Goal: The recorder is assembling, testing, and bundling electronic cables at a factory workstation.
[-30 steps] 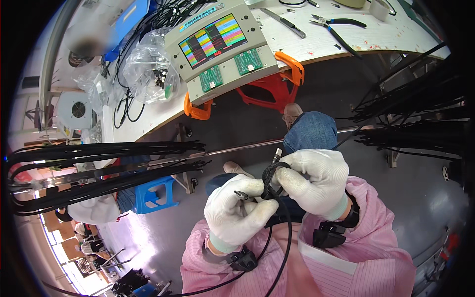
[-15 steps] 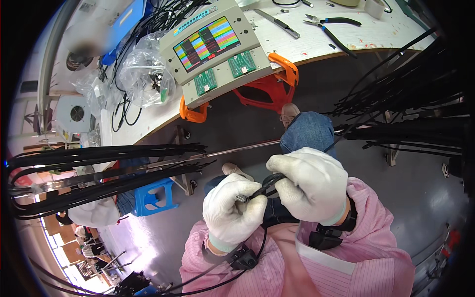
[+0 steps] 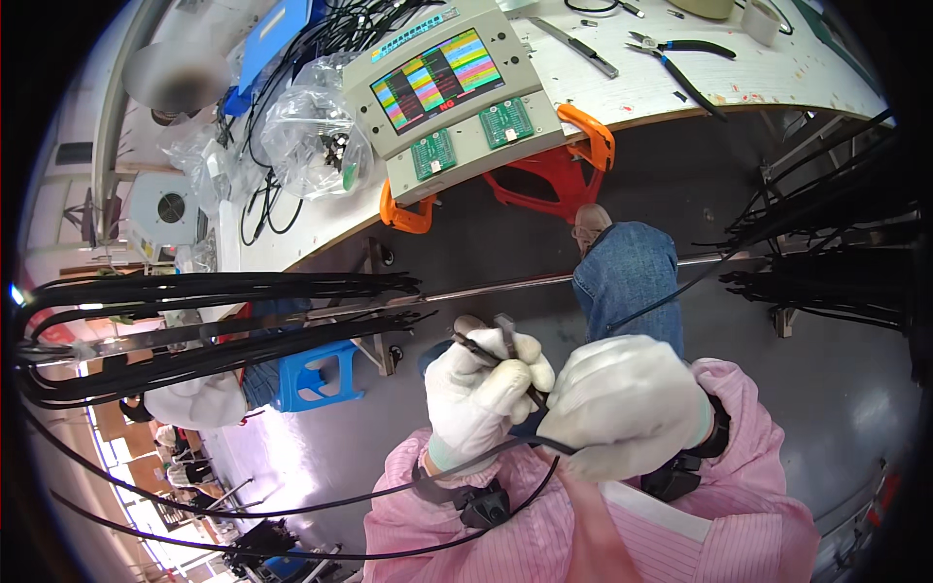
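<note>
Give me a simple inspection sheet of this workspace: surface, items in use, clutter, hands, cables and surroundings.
Surface: white table with red specks; orange clamps at its edge.
Items in use: black cable, partly hidden by the gloves.
Clutter: knife, pliers and plastic bag on the table.
Hands: both gloved; left hand closed on the cable; right hand against the cable, its grip hidden.
Cables: black bundles left and right; a tangle behind the tester.
Surroundings: metal rail crossing the view; blue stool at left.
</note>
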Motion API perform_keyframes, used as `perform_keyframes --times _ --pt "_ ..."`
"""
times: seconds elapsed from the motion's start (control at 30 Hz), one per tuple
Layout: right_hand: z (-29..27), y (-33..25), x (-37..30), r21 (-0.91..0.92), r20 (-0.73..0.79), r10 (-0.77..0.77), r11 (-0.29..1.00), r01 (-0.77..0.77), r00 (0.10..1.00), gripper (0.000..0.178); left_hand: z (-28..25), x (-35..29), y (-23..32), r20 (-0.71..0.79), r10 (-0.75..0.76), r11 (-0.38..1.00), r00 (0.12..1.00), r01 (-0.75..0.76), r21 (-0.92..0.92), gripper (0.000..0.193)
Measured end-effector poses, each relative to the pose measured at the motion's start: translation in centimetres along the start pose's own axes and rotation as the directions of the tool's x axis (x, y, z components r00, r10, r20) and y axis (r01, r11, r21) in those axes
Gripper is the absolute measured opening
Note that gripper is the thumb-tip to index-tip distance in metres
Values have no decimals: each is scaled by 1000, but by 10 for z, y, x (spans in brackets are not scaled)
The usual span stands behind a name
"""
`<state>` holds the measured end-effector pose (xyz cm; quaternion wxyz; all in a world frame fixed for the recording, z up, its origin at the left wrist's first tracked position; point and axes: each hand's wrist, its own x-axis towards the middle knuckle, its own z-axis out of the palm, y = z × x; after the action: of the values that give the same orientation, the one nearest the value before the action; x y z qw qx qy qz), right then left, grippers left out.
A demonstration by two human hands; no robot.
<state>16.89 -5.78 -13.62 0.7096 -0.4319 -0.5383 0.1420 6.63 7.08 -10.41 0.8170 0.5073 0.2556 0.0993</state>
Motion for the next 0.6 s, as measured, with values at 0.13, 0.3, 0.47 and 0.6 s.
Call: perform_keyframes --times 0.13,0.3,0.47,0.6 --pt "10 -5 4 -92 36 -43 995 47 998 17 -3 3 -12 26 60 994 998 -62 91 12" --pt "16 -13 9 -150 4 -44 988 44 999 15 -3 3 -10 65 127 990 990 -130 53 13" --pt "7 -12 8 -335 -248 -69 942 -19 966 10 -8 1 -9 113 75 996 991 -80 41 13" --pt "12 -5 6 -10 -478 346 917 -399 807 10 -7 1 -9 202 63 998 977 -59 -29 15"
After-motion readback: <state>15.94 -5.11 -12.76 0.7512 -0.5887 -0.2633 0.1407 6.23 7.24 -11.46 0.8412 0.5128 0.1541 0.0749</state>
